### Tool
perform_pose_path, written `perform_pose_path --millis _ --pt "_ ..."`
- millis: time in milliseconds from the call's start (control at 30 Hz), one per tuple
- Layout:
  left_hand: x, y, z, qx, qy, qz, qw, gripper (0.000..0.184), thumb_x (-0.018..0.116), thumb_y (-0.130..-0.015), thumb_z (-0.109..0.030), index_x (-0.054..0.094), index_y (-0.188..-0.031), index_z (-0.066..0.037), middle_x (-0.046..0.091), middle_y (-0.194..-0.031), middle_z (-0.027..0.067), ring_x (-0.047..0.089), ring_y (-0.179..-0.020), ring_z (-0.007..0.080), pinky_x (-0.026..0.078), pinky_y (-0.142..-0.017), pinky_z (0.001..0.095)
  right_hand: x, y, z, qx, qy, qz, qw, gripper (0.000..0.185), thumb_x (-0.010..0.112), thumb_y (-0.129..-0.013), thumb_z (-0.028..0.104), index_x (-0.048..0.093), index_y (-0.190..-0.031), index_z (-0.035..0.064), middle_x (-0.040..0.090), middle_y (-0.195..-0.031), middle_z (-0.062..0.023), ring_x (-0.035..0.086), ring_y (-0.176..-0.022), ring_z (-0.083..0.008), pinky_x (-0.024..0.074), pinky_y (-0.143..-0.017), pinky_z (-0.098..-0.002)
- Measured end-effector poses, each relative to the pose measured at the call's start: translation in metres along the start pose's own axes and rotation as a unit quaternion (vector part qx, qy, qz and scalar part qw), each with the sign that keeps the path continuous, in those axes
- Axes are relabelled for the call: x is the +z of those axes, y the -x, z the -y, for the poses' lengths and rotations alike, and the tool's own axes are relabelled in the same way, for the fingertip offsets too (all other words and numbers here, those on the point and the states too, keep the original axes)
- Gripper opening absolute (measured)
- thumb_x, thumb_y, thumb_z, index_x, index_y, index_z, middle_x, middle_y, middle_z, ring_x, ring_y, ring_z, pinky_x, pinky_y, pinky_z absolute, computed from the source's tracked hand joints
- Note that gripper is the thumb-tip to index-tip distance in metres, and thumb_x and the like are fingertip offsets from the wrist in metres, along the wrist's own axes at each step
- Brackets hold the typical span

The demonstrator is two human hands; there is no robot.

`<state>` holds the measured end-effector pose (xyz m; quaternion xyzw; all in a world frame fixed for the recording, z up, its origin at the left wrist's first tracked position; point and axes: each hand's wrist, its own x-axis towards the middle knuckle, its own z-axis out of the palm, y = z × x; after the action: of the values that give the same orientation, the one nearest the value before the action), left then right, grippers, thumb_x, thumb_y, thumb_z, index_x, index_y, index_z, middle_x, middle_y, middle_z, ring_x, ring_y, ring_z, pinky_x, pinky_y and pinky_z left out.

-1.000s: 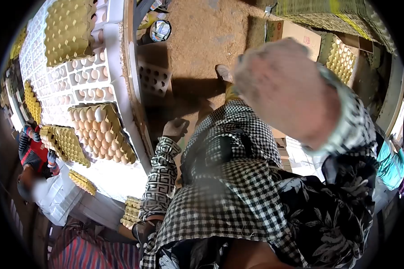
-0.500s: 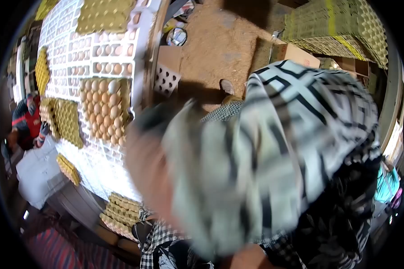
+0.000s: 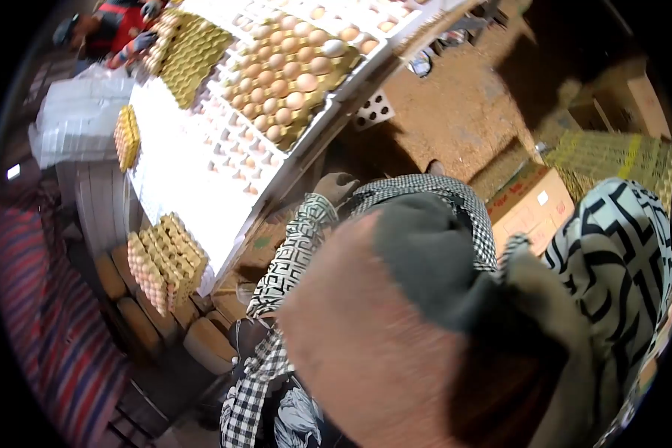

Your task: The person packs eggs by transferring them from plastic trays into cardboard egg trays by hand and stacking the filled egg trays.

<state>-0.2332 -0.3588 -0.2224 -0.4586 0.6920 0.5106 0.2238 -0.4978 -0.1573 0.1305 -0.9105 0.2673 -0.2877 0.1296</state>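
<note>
My right hand [image 3: 396,299], in a reddish-brown and dark grey glove, fills the lower middle close to the camera. Its fingers cannot be made out. Farther off, my left hand [image 3: 336,188] wears a brownish glove and is beside the table edge, above my checked apron [image 3: 425,185]; its finger shape is unclear. Nearest to it on the table is a yellowish pulp tray [image 3: 337,81] bearing many brown eggs [image 3: 284,61] and one whiter egg [image 3: 334,48]. White trays [image 3: 276,158] with eggs in their pockets lie around and under it.
A co-worker [image 3: 112,30] in a red vest handles stacked egg trays [image 3: 194,60] across the table. Another stack of egg trays [image 3: 168,261] stands at the near corner. Cardboard boxes [image 3: 534,209] and piled pulp trays [image 3: 620,157] are at right; wrapped white packs [image 3: 82,112] at left.
The view has turned and shifted, so the table now runs diagonally. My right hand and patterned sleeve, blurred across the middle before, now show the glove close up. My left hand has come into view.
</note>
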Motion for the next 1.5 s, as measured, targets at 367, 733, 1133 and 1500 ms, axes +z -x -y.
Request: perform_pose_path --millis 367,733,1133,1500 --pt "-0.025 0.050 -0.004 0.225 0.006 -0.127 0.966 0.030 0.065 -0.089 -0.025 0.068 -0.107 -0.001 0.071 -0.098 0.0185 0.068 -0.088 0.0251 0.053 -0.078 0.0355 0.056 -0.114 -0.010 -0.131 -0.034 0.048 0.990 0.014 0.073 -0.077 0.019 0.068 -0.074 0.0067 0.061 -0.068 -0.0054 0.063 -0.066 -0.0169 0.0533 -0.058 -0.0325" --pt "-0.131 0.115 0.043 0.116 0.228 -0.029 0.966 0.029 0.064 -0.093 -0.018 0.065 -0.116 0.000 0.068 -0.095 0.0041 0.061 -0.085 0.0115 0.050 -0.079 0.0263 0.113 -0.230 -0.096 -0.079 -0.030 0.062 0.994 0.015 0.075 -0.075 0.020 0.067 -0.072 0.0077 0.061 -0.069 -0.0050 0.063 -0.068 -0.0182 0.0524 -0.059 -0.0333" --pt "-0.217 0.085 0.014 0.208 0.096 -0.188 0.955 0.026 0.066 -0.089 -0.021 0.069 -0.109 -0.004 0.071 -0.091 0.0113 0.068 -0.082 0.0213 0.052 -0.076 0.0324 0.206 -0.139 -0.356 0.427 0.236 0.124 0.864 0.035 0.071 -0.071 0.023 0.063 -0.103 0.0137 0.050 -0.112 -0.0112 0.054 -0.105 -0.0303 0.0464 -0.085 -0.0396" --pt "-0.287 -0.042 -0.094 0.258 0.021 -0.387 0.885 0.040 0.074 -0.083 -0.025 0.066 -0.118 -0.007 0.070 -0.104 0.0110 0.067 -0.094 0.0202 0.052 -0.085 0.0323 0.078 -0.013 -0.359 0.492 -0.513 -0.321 0.625 0.057 0.074 -0.074 0.007 0.053 -0.128 0.0035 0.060 -0.113 -0.0079 0.063 -0.101 -0.0183 0.0528 -0.089 -0.0291"
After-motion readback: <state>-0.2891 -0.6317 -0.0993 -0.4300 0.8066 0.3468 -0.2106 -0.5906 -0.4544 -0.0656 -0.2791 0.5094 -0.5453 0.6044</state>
